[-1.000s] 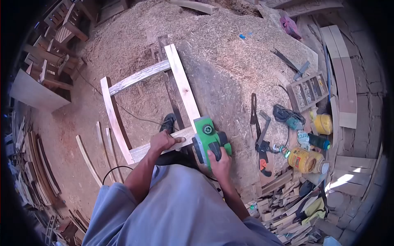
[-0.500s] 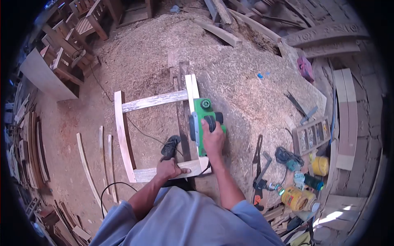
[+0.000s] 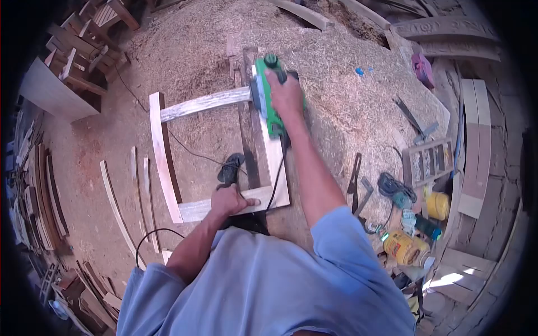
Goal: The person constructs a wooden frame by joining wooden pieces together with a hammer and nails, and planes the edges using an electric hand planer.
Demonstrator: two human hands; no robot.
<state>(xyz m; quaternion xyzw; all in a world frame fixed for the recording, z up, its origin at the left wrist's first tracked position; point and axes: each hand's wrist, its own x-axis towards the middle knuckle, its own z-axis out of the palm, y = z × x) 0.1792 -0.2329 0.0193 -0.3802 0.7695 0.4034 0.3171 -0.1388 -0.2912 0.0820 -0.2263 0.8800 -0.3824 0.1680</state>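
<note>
A green electric planer (image 3: pixel 276 115) rests on the right-hand rail of a pale wooden frame (image 3: pixel 166 162), near that rail's far end. My right hand (image 3: pixel 287 98) is wrapped round the planer's black handle, arm stretched forward. Close to my body, my left hand (image 3: pixel 228 200) grips the near crosspiece (image 3: pixel 193 211) of the frame, thumb lying along the wood. The planer's black cord (image 3: pixel 276 182) trails back across the frame's near right corner. Within the frame, a foot in a dark sandal (image 3: pixel 231 167) stands on the ground.
Wood shavings (image 3: pixel 347 112) cover the ground ahead. On the right lie a yellow-labelled jar (image 3: pixel 404 247), a corded power tool (image 3: pixel 397 189) and a small slatted wooden frame (image 3: pixel 428 162). Thin wood strips (image 3: pixel 119 207) lie left; wooden chairs (image 3: pixel 84 61) stand at the far left.
My right hand has pushed the planer forward along the rail, away from my body. My left hand keeps its grip on the near crosspiece. The camera view has tilted slightly.
</note>
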